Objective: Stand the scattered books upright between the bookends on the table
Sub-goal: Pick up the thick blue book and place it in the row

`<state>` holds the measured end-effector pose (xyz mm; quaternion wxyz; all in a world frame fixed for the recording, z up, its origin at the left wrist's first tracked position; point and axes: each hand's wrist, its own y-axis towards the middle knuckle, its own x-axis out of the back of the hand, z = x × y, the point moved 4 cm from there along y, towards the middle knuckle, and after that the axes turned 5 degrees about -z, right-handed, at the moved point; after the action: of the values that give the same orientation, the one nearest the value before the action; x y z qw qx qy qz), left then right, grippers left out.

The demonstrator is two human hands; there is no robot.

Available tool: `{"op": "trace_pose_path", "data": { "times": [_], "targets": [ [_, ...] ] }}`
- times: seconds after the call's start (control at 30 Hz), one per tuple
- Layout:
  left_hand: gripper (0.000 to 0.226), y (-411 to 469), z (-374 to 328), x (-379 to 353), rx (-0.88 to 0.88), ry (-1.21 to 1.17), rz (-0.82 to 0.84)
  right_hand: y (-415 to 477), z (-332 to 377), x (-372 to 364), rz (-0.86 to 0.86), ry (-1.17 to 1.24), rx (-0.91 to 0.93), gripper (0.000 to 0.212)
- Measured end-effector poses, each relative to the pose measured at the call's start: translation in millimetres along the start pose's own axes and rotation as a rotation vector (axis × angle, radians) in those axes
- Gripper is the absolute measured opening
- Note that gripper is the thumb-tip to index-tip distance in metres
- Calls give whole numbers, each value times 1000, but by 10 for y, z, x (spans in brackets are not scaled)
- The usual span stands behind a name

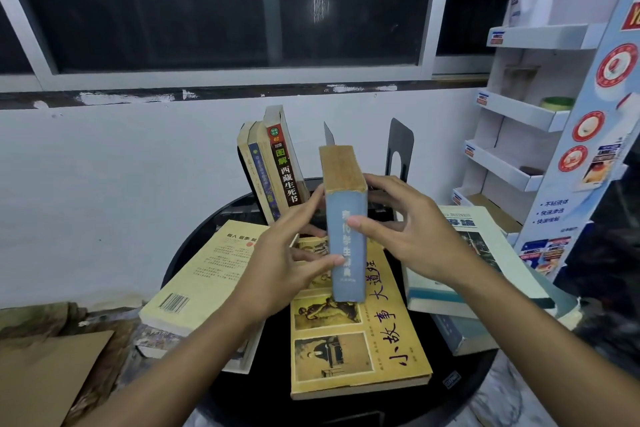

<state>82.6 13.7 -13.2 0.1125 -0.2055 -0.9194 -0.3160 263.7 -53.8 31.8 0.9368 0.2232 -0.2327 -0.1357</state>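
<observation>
Gripping 1 blue book (346, 211) | left hand (287, 253) | right hand (415, 232) | 3 leaning books (273, 166)

Both hands held a thick blue book (346, 218) upright, spine toward the camera: left hand (287, 253) gripped its left side, right hand (412, 229) its right, thumbs on the spine. Below it a yellow book (360, 340) lay flat on the round black table (460, 388); contact unclear. Behind, three books (273, 170) leaned left. A black bookend (400, 149) stood apart to their right.
</observation>
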Motion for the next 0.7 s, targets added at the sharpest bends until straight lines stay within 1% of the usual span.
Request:
{"op": "trace_pose_path", "data": {
  "times": [0.07,0.13,0.27,0.4,0.47,0.6,0.7],
  "targets": [
    [100,-4,-36,-85,-21,25,-33,-14,17,81,-52,-75,23,51],
    [102,-4,-62,-161,-44,46,-71,-63,68,132,-129,-187,42,45],
    [101,-4,-73,-272,-62,82,-111,-164,203,122,-236,-396,79,55],
    [100,-1,-59,-325,-59,113,-107,-156,262,90,-316,-620,28,66],
    [99,9,-47,-341,-51,111,-95,-142,280,80,-340,-670,9,65],
    [97,44,-18,-314,-64,147,-50,-91,304,74,-358,-707,-25,55],
    [95,76,41,-209,-33,177,-54,-32,306,93,-363,-736,-36,49]
  ]
}}
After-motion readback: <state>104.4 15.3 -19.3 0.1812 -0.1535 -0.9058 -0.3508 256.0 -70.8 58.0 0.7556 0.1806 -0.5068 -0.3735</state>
